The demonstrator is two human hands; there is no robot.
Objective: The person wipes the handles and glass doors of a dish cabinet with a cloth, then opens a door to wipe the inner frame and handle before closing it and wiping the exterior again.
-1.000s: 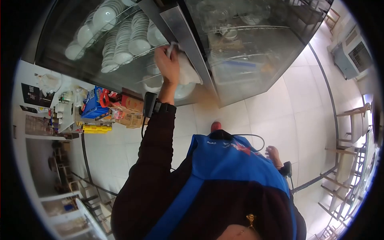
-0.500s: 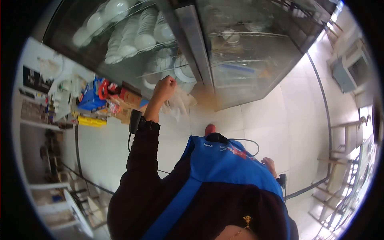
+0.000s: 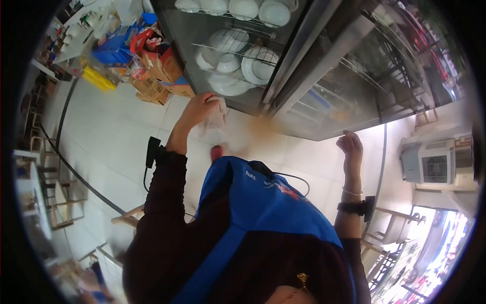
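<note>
My left hand is closed on a pale, thin cloth that hangs below its fingers, close to the lower edge of a glass-fronted cabinet. White bowls and plates stand on wire racks inside, behind the glass. On the other side my right hand is raised beside the cabinet's lower right edge, fingers bent and slightly apart, holding nothing. A tan blur lies over the middle of the view, between the cabinet and the blue vest.
Cardboard boxes, a blue crate and a yellow object sit left of the cabinet. An air cooler stands at the right. Wooden chairs line both sides of the tiled floor.
The view has turned, and the cabinet's plates show more clearly. My right hand has come up from beside my body towards the cabinet. My left hand still holds the pale cloth.
</note>
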